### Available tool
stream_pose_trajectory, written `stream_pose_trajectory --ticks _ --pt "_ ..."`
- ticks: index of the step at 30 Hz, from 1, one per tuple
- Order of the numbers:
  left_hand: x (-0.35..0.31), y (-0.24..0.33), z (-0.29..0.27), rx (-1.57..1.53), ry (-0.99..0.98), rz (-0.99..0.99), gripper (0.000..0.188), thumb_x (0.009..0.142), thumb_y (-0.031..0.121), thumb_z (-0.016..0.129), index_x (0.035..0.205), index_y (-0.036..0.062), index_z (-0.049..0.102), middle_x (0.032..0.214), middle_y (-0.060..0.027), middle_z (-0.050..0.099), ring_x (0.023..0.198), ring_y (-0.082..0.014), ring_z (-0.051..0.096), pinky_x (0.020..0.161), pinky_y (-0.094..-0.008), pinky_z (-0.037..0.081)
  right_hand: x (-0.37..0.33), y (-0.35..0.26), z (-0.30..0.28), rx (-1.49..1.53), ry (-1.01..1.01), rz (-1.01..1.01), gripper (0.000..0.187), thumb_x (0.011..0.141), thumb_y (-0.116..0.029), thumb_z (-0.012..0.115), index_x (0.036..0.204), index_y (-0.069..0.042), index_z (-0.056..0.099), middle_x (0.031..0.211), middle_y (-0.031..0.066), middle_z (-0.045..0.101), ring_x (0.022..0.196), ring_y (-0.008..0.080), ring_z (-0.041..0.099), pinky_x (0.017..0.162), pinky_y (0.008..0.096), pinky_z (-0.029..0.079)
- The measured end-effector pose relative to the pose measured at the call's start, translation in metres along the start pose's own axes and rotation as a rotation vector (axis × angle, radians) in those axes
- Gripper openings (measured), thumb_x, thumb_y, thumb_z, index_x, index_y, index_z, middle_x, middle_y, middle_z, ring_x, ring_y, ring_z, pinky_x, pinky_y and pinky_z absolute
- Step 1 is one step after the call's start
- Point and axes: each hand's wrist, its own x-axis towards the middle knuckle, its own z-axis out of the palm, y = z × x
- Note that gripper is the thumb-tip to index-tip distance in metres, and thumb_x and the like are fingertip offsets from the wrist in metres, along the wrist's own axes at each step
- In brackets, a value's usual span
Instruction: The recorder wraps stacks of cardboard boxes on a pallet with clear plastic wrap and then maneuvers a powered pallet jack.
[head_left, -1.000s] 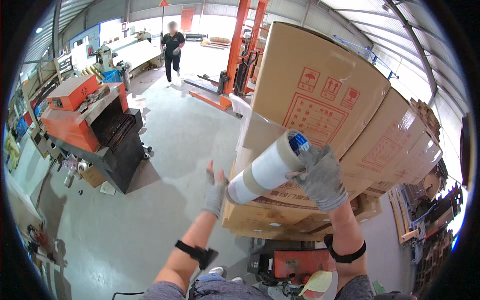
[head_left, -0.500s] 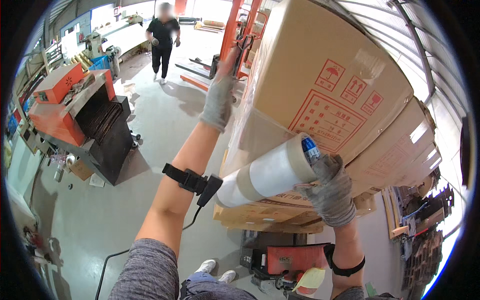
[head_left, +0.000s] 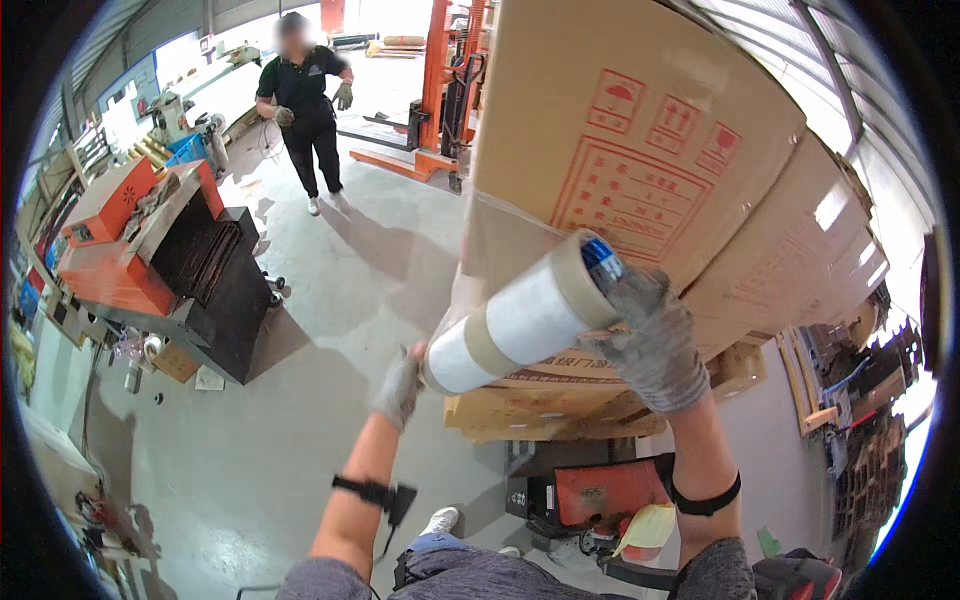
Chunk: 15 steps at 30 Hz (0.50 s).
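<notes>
A thick roll of clear stretch film [head_left: 535, 312] is held at a slant before the stacked cartons, a sheet of film running from it to the wrapped side of a large cardboard carton [head_left: 520, 110]. My right hand [head_left: 655, 345], in a grey work glove, is closed round the roll's upper right end, where blue shows inside the core. At the lower left end my gloved left hand [head_left: 398, 388] grips the roll's edge; some of its fingers are hidden behind it. Red printed symbols mark the carton.
A red pallet truck [head_left: 610, 490] is under the stack by my feet. Ahead, a co-worker [head_left: 305, 110] in dark clothes and gloves stands near an orange stacker lift [head_left: 432, 100]. An orange and black machine [head_left: 195, 270] is on the left; stacked pallets [head_left: 880, 450] are at right.
My left hand has come down from beside the carton to the roll's lower end. The roll has risen slightly and moved left with my right hand. The co-worker has walked closer.
</notes>
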Motion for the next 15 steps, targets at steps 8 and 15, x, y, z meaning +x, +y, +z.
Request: stream_pose_trajectory --ticks 8,15 --pt "-0.093 -0.048 0.126 -0.583 0.057 0.228 0.051 0.089 0.048 0.041 0.127 0.0138 0.041 0.121 -0.0036 0.051 0.104 -0.0219 0.055 0.081 -0.0364 0.050 -0.015 0.005 -0.027 -0.181 0.040 0.005 0.050 0.068 -0.040 0.068 0.106 -0.009 0.056 0.099 0.0108 0.061 0.085 0.0303 0.056 0.071 0.0395 0.047" --pt "-0.156 -0.090 0.192 -0.575 0.108 0.159 0.047 0.094 0.041 0.034 0.126 0.0060 0.037 0.122 -0.0101 0.049 0.105 -0.0258 0.055 0.084 -0.0381 0.052 -0.054 0.052 -0.067 -0.020 -0.244 0.311 0.047 0.073 -0.041 0.064 0.104 -0.006 0.057 0.093 0.0162 0.062 0.088 0.0315 0.059 0.075 0.0405 0.046"
